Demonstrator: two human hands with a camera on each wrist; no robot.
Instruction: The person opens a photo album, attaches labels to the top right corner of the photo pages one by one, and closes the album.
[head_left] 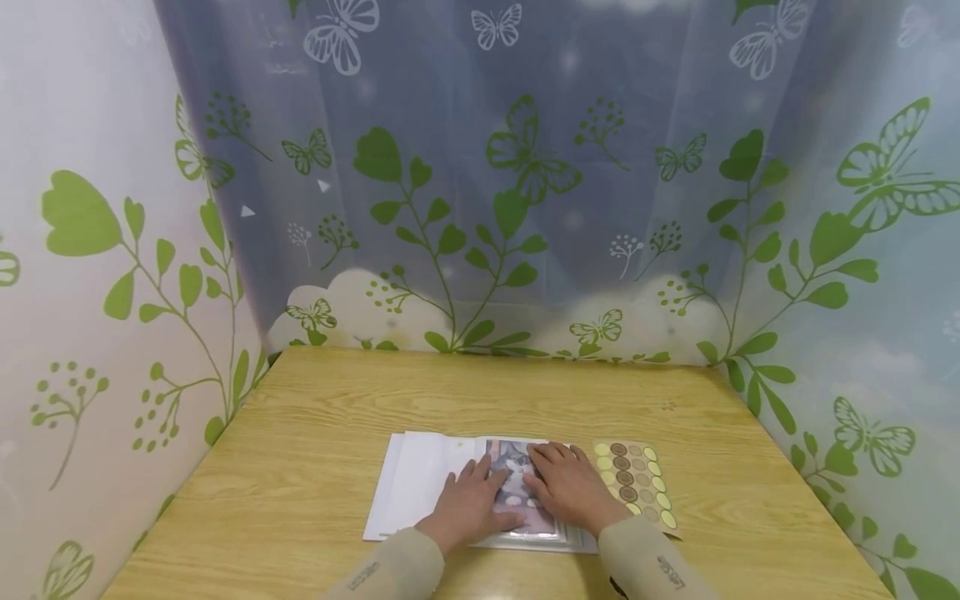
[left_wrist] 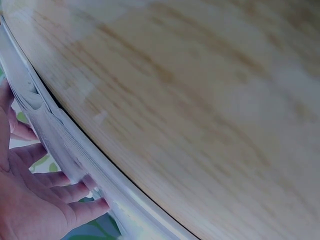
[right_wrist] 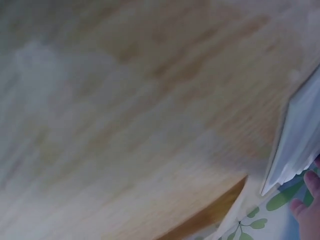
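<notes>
An open book with white pages (head_left: pixel 416 479) lies on the wooden table. On its right side is a picture (head_left: pixel 510 452) with a grey cartoon figure, under a shiny clear cover. My left hand (head_left: pixel 468 510) rests on the picture's left and lower part, fingers spread. My right hand (head_left: pixel 572 483) lies on its right side, fingers extended over the upper right. In the left wrist view, the fingers of my left hand (left_wrist: pixel 42 192) touch the thick layered pages (left_wrist: pixel 65 142). Only part of my right hand (right_wrist: pixel 309 192) shows beside the book (right_wrist: pixel 297 137) in the right wrist view.
A tan sheet of round yellow and brown stickers (head_left: pixel 637 483) lies right of the book, partly behind my right hand. The wooden table (head_left: pixel 465 387) reaches back to a curtain (head_left: pixel 465 208) printed with leaves and butterflies, which also hangs on both sides.
</notes>
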